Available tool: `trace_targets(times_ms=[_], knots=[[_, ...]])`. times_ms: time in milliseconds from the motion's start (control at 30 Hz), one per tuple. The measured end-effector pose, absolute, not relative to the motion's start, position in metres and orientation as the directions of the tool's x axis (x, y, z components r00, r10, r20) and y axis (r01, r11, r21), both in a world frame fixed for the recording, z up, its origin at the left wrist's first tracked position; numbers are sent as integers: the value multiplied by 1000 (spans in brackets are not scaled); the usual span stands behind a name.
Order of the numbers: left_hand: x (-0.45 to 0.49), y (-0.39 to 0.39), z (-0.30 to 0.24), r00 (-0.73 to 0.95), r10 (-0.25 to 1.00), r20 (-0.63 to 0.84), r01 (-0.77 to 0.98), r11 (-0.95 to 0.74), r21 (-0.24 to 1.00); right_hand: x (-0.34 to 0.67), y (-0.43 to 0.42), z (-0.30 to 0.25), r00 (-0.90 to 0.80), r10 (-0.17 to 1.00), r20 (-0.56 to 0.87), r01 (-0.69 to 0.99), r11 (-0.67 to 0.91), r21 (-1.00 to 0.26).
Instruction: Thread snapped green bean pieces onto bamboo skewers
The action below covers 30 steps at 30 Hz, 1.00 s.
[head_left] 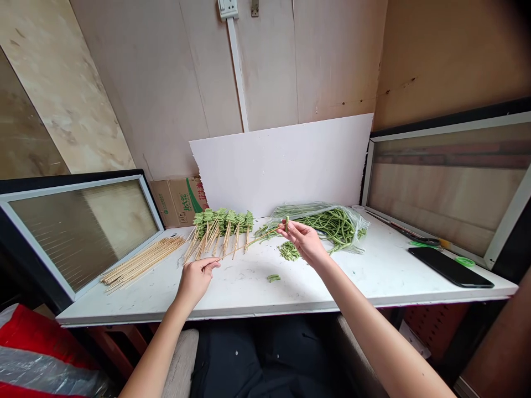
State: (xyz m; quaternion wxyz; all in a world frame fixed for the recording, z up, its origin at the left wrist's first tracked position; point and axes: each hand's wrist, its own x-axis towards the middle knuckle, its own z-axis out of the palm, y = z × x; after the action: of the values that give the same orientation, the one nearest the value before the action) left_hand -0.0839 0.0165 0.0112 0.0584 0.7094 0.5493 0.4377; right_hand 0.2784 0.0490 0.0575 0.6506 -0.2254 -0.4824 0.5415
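My left hand (196, 281) pinches the blunt end of a bamboo skewer (236, 250), which slants up to the right across the table. At its far end my right hand (303, 239) grips a short piece of green bean (286, 223) between thumb and fingers, the skewer's tip meeting it. Whether the tip has gone through the piece I cannot tell. Below the right hand lies a small heap of cut bean pieces (289, 251). A few loose pieces (273, 278) rest nearer the front edge. Finished skewers of bean pieces (224, 221) are piled behind the left hand.
A bundle of bare skewers (143, 262) lies at the left. Long beans in a clear plastic bag (338, 225) sit at the back right. A black phone (450, 267), scissors (423, 239) and a green ring (465, 261) are at the right. A cardboard box (176, 202) stands behind.
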Motion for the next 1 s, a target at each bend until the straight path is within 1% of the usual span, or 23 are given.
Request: trace_targets(times_ms=[167, 300, 567, 667, 833, 1000], knots=[[-84, 17, 11, 17, 811, 584, 748, -398, 531, 283, 47, 61, -66, 913, 402, -391, 347, -853], [-86, 17, 10, 30, 786, 617, 786, -400, 472, 289, 47, 63, -76, 898, 433, -288, 396, -872], [-89, 14, 13, 17, 751, 660, 853, -356, 383, 292, 50, 58, -75, 863, 500, -107, 492, -864], [-91, 12, 15, 21, 742, 670, 858, -357, 369, 290, 48, 57, -89, 858, 505, -99, 497, -862], [-91, 12, 15, 15, 749, 663, 861, -347, 372, 286, 45, 54, -112, 887, 448, -135, 433, -891], [-86, 13, 12, 34, 767, 641, 842, -367, 394, 287, 46, 53, -89, 903, 420, -152, 405, -902]])
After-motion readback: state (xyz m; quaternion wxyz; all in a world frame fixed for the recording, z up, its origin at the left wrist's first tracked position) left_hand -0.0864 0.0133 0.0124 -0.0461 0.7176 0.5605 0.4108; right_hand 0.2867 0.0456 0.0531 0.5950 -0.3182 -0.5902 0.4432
